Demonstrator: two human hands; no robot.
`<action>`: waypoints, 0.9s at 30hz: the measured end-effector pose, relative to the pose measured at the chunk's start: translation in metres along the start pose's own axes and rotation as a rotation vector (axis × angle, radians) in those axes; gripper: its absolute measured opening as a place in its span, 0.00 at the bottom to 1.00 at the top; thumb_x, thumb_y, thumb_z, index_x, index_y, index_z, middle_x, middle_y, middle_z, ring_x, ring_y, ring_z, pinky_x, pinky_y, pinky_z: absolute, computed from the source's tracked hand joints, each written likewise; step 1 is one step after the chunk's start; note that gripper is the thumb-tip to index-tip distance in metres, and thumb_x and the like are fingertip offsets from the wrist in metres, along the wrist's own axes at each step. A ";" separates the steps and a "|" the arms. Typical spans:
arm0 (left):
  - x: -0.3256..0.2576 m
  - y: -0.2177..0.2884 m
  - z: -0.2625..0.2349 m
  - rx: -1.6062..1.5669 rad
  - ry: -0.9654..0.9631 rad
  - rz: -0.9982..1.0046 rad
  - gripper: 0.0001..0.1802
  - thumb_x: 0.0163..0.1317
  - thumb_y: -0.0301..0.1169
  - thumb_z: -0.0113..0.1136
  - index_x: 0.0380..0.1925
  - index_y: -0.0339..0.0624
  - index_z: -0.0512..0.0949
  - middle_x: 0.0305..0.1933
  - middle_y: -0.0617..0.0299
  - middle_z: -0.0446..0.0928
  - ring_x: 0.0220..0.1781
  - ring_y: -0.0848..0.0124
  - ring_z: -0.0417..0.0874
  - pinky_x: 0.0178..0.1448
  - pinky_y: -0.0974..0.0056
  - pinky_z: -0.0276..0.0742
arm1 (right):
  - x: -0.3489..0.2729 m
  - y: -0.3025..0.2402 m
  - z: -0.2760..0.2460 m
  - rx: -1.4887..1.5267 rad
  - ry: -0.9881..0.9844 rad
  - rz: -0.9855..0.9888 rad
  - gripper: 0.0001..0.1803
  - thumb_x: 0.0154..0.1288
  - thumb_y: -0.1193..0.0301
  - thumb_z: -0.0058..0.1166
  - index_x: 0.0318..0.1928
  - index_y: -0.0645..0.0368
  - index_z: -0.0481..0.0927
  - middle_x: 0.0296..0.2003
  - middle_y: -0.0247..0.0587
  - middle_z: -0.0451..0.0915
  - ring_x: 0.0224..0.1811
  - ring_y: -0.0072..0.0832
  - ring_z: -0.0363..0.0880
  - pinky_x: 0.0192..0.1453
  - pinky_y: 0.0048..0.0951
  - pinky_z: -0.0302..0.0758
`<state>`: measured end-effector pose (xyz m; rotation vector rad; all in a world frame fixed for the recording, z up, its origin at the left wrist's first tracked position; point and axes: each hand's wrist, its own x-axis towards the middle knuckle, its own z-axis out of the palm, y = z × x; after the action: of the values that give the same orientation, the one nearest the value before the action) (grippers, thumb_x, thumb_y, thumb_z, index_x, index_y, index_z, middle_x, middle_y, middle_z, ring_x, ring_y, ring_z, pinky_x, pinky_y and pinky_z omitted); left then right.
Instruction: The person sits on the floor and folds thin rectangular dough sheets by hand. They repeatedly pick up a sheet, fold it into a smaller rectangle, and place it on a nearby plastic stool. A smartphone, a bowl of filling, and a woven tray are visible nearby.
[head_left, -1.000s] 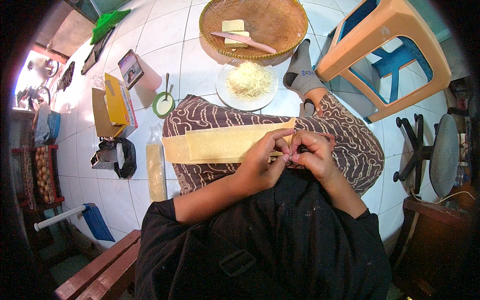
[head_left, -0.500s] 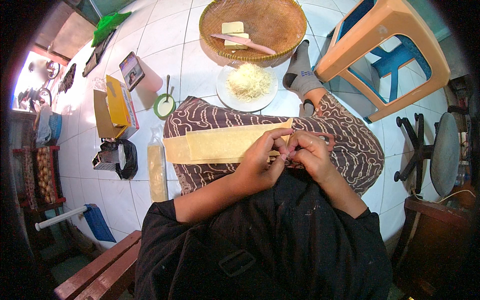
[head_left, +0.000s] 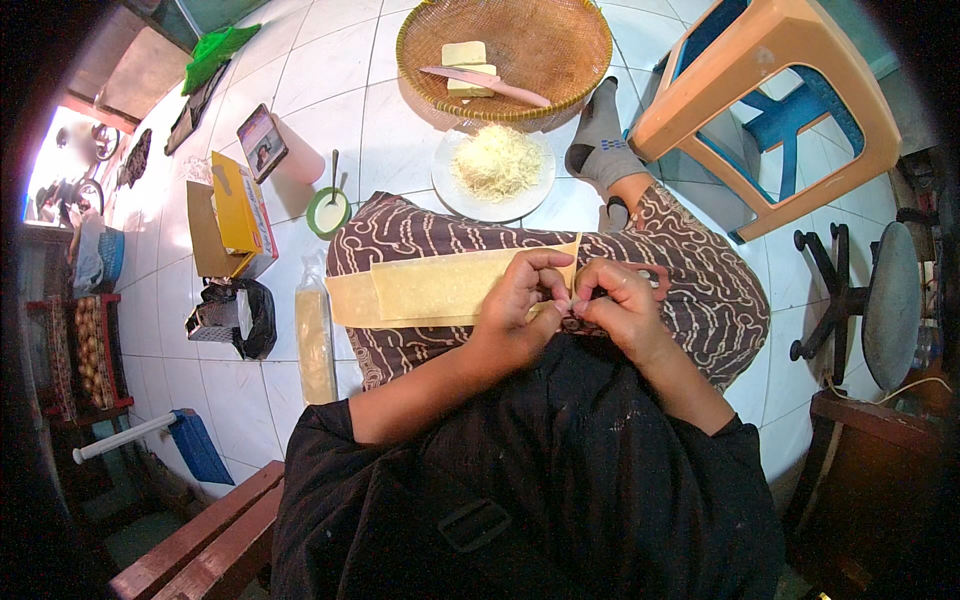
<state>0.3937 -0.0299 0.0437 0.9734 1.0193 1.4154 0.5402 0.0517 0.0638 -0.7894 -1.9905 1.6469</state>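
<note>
Long pale-yellow dough sheets (head_left: 440,285) lie overlapped across my lap on the brown patterned cloth (head_left: 700,290). At their right end, my left hand (head_left: 527,298) and my right hand (head_left: 622,303) meet with thumbs and fingertips pinched together. Whatever is between the fingertips is too small to make out. A corner of the top sheet stands up just behind my left fingers. Beyond my knees is a white plate (head_left: 445,180) heaped with grated cheese (head_left: 495,165). To the left of the lap stands a small green bowl (head_left: 328,213) of white paste with a spoon (head_left: 334,175).
A woven basket (head_left: 560,50) holds pale cheese blocks (head_left: 464,53) and a pink-handled knife (head_left: 515,90). An orange plastic stool (head_left: 780,110) stands at right. Leftward are a wrapped sheet pack (head_left: 314,345), a yellow box (head_left: 238,215), a black bag (head_left: 255,315) and a propped phone (head_left: 262,142).
My left index finger has lifted and curled away from the sheet's corner. Both pinched hands have shifted slightly left. The dough sheets stay in place.
</note>
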 end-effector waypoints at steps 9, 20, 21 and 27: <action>0.006 0.008 -0.014 -0.404 0.026 -0.331 0.22 0.55 0.24 0.54 0.51 0.38 0.62 0.35 0.63 0.67 0.38 0.77 0.69 0.47 0.73 0.66 | 0.001 0.009 -0.001 0.406 0.026 0.152 0.05 0.48 0.74 0.49 0.28 0.61 0.71 0.27 0.30 0.70 0.32 0.17 0.66 0.38 0.17 0.61; 0.007 -0.015 -0.015 -0.379 0.174 -0.275 0.10 0.61 0.27 0.52 0.40 0.42 0.64 0.38 0.59 0.73 0.40 0.71 0.77 0.45 0.70 0.74 | 0.003 0.014 -0.003 0.528 0.039 0.120 0.06 0.49 0.71 0.47 0.28 0.60 0.71 0.27 0.32 0.72 0.31 0.17 0.65 0.39 0.18 0.61; 0.008 -0.013 -0.013 -0.398 0.206 -0.262 0.09 0.61 0.26 0.51 0.40 0.42 0.64 0.39 0.59 0.73 0.40 0.71 0.77 0.45 0.69 0.74 | 0.004 0.015 -0.004 0.518 0.060 0.127 0.06 0.49 0.71 0.47 0.27 0.60 0.71 0.27 0.33 0.72 0.31 0.18 0.66 0.38 0.18 0.61; 0.006 -0.001 -0.008 -0.107 0.163 -0.216 0.09 0.61 0.22 0.49 0.41 0.39 0.65 0.40 0.58 0.73 0.40 0.73 0.76 0.46 0.69 0.75 | 0.001 0.000 -0.006 0.050 0.126 0.093 0.10 0.52 0.67 0.51 0.27 0.62 0.69 0.25 0.39 0.73 0.29 0.26 0.69 0.35 0.24 0.65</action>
<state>0.3860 -0.0247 0.0409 0.6576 1.1211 1.3689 0.5432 0.0572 0.0649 -0.9560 -1.8444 1.6490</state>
